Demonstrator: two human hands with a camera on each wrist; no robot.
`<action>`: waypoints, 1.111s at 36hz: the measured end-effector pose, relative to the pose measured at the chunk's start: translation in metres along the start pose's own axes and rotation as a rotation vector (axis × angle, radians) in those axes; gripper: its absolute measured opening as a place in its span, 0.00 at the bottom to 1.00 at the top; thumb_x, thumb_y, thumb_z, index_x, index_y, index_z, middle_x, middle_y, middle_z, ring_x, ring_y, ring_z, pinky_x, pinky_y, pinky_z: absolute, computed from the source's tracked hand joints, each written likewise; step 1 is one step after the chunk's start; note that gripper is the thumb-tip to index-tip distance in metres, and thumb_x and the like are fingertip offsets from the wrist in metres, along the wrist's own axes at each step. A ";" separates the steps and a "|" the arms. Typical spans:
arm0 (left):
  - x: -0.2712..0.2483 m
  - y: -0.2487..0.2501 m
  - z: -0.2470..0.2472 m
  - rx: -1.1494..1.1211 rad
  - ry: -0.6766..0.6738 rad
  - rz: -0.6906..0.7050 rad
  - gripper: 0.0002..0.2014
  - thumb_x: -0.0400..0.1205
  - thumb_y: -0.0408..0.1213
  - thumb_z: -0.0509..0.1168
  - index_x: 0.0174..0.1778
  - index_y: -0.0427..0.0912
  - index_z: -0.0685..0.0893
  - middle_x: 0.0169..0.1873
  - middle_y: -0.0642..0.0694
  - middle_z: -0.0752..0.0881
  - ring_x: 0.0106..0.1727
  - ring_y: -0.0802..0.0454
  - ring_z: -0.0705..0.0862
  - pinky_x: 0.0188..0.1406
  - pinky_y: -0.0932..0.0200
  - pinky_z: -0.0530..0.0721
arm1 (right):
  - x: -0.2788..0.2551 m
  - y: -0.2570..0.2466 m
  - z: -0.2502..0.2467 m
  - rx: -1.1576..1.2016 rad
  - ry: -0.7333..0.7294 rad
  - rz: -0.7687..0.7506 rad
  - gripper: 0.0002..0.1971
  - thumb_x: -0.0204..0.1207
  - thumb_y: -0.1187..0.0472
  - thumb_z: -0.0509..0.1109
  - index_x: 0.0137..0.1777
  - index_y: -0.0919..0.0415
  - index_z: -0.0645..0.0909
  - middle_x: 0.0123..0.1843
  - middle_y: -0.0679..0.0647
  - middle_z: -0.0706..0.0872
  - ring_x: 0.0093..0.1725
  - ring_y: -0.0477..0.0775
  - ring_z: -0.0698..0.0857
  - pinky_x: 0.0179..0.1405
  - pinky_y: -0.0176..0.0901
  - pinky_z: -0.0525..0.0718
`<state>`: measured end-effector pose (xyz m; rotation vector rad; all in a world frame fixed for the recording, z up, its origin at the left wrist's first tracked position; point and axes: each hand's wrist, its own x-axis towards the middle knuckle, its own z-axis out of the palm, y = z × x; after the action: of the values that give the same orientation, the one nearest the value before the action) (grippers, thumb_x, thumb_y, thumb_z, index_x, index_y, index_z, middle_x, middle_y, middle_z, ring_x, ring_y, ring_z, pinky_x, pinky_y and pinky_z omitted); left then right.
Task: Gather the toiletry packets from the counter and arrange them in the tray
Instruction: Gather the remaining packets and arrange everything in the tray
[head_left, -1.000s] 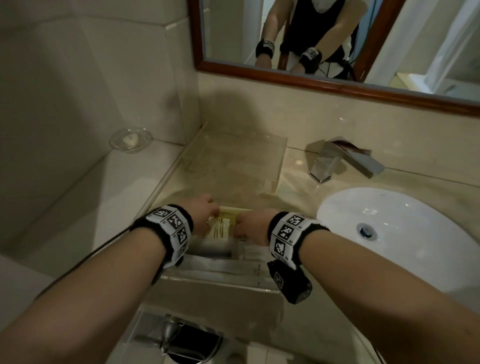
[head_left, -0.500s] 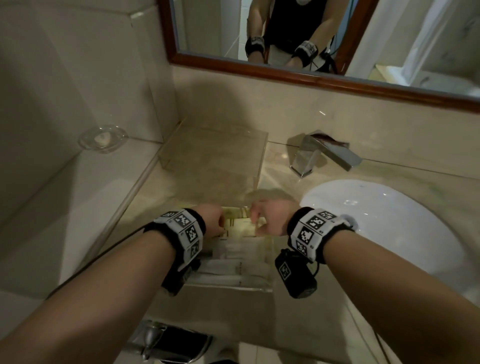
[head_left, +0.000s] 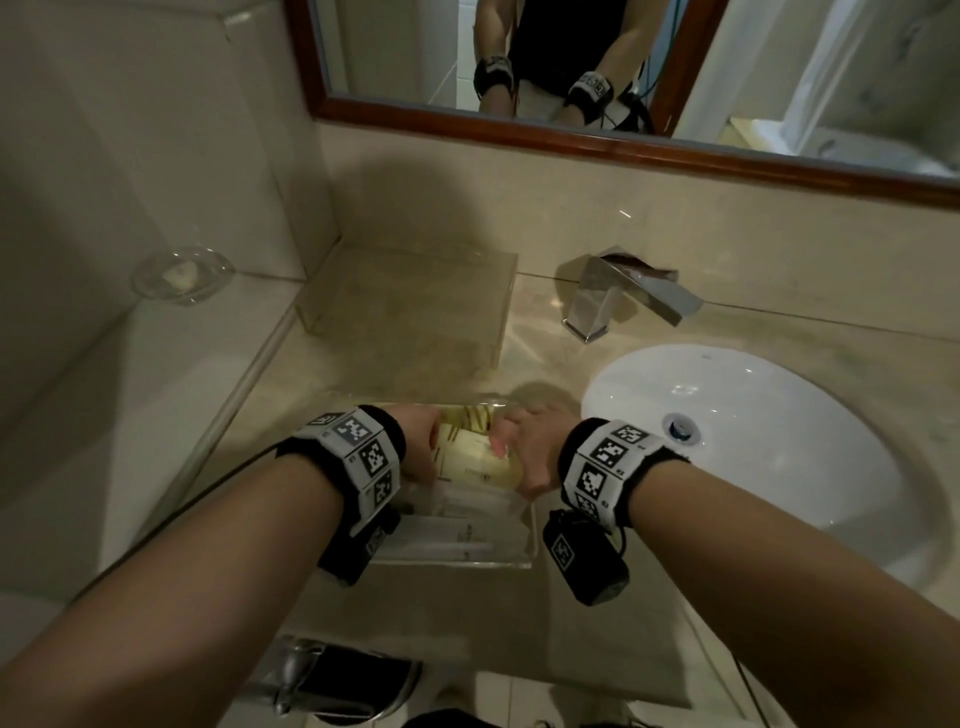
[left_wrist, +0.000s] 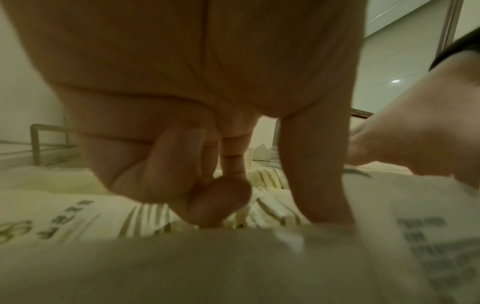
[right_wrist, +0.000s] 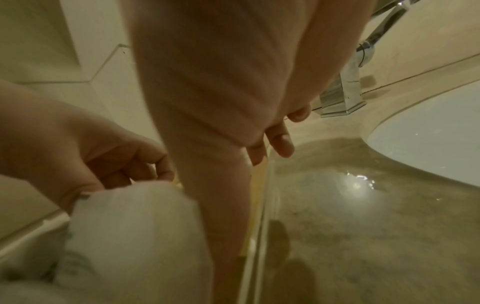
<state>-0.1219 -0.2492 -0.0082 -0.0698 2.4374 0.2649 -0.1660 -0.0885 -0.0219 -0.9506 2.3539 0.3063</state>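
A: Looking at the left hand (head_left: 418, 441) first, what are the fingers doing?

B: In the left wrist view the fingers (left_wrist: 318, 174) point down, curled at the tips, onto a cream toiletry packet (head_left: 470, 460) with printed stripes. Whether they pinch it or only press on it, I cannot tell.

A: And the right hand (head_left: 532, 449)?

B: Its thumb (head_left: 500, 441) lies over the right end of the same packet, with the other fingers bent down past the far side. In the right wrist view two fingertips (right_wrist: 281, 144) hang just beside the clear wall of the tray (head_left: 524, 540). It seems to grip the packet's end.

A: Where is the packet?

B: Between both hands, over the far part of the clear acrylic tray, which sits on the counter (head_left: 597, 618) at its near edge, left of the white sink (head_left: 779, 441). More pale packets (head_left: 462, 525) lie flat in the near part of the tray.

A: Anything else?

B: A second clear box (head_left: 415, 306) stands farther back, and a chrome faucet (head_left: 618, 299) to its right.
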 end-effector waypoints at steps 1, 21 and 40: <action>-0.001 0.000 0.000 -0.004 -0.002 0.000 0.16 0.74 0.39 0.72 0.48 0.44 0.70 0.50 0.44 0.79 0.48 0.51 0.75 0.40 0.59 0.74 | 0.001 0.000 0.001 -0.013 0.011 0.004 0.30 0.67 0.50 0.76 0.68 0.48 0.69 0.77 0.52 0.65 0.78 0.58 0.63 0.78 0.50 0.56; -0.001 -0.004 0.002 -0.035 -0.037 -0.003 0.13 0.76 0.40 0.70 0.54 0.40 0.85 0.44 0.47 0.81 0.45 0.51 0.78 0.28 0.67 0.73 | 0.000 -0.012 0.015 -0.112 0.253 -0.010 0.29 0.67 0.54 0.71 0.69 0.54 0.67 0.67 0.53 0.76 0.67 0.57 0.69 0.73 0.53 0.59; -0.027 -0.063 -0.017 -0.263 0.270 -0.064 0.09 0.79 0.42 0.67 0.51 0.42 0.85 0.43 0.48 0.86 0.36 0.55 0.82 0.35 0.62 0.78 | -0.003 -0.031 -0.032 0.077 0.327 -0.080 0.16 0.76 0.49 0.67 0.61 0.53 0.77 0.60 0.54 0.80 0.60 0.58 0.80 0.61 0.50 0.77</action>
<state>-0.1044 -0.3143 0.0104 -0.3167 2.6466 0.5791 -0.1561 -0.1224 0.0053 -1.1245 2.5893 0.0289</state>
